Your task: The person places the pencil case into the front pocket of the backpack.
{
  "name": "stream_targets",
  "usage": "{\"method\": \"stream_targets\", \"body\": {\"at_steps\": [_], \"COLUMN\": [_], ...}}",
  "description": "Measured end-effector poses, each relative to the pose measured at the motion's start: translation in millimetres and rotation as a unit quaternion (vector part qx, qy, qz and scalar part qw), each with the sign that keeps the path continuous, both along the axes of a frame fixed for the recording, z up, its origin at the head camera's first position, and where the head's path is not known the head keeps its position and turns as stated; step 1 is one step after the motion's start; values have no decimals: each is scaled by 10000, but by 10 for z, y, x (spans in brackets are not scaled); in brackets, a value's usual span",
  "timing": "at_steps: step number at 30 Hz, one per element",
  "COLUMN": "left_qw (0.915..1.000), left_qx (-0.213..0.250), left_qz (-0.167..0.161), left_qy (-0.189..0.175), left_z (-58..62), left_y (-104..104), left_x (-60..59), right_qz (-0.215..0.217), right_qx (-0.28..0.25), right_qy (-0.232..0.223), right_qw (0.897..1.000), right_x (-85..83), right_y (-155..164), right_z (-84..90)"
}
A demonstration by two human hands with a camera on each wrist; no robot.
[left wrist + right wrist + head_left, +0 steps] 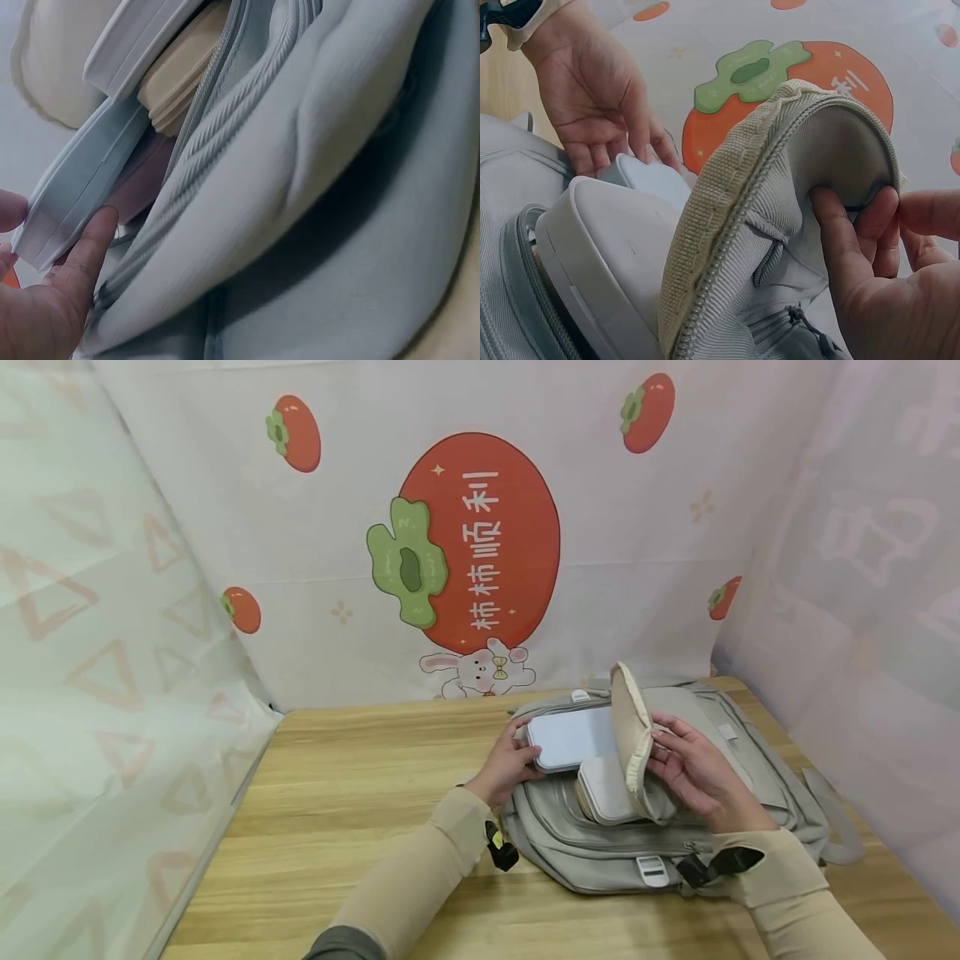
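Observation:
A grey backpack [592,860] lies on the table with its front pocket unzipped. My left hand [510,760] grips the near end of a flat, light blue case [572,739], thumb on top and fingers below, at the pocket's opening. My right hand [693,768] pinches the edge of the raised, beige-trimmed pocket flap [727,187] and holds it up. Between them a white, rounded case [622,247] sits partly in the pocket. Under it, in the left wrist view, show a tan ridged item [184,64] and a dark maroon item [142,176]. The flap hides the far ends of both cases.
The wooden table [337,818] extends left of the backpack. Printed cloth [330,527] with persimmon pictures hangs at the back, with pale curtains at both sides. A strap [836,818] trails from the backpack's right side. White buckles [652,871] sit on its edge.

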State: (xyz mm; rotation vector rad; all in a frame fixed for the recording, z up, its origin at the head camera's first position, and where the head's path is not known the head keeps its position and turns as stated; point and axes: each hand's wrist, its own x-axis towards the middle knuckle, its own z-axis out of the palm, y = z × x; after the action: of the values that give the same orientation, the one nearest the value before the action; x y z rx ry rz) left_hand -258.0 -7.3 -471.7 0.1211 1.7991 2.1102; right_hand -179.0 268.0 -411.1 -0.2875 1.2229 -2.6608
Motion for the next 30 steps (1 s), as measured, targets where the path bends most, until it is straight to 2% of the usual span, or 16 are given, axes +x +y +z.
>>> {"method": "stream_targets", "body": {"at_steps": [13,30], "left_qw": [9996,9994], "left_qx": [29,-141], "left_qz": [215,284], "left_qy": [-194,-125], "left_z": [-38,-48], "left_y": [279,510], "left_x": [-16,-15], "right_qz": [-23,86], "right_qx": [15,-130], "right_qy": [86,130], "right_qw": [10000,9998], "right_x": [-3,-12], "right_y": [21,19], "right_z": [16,19]}}
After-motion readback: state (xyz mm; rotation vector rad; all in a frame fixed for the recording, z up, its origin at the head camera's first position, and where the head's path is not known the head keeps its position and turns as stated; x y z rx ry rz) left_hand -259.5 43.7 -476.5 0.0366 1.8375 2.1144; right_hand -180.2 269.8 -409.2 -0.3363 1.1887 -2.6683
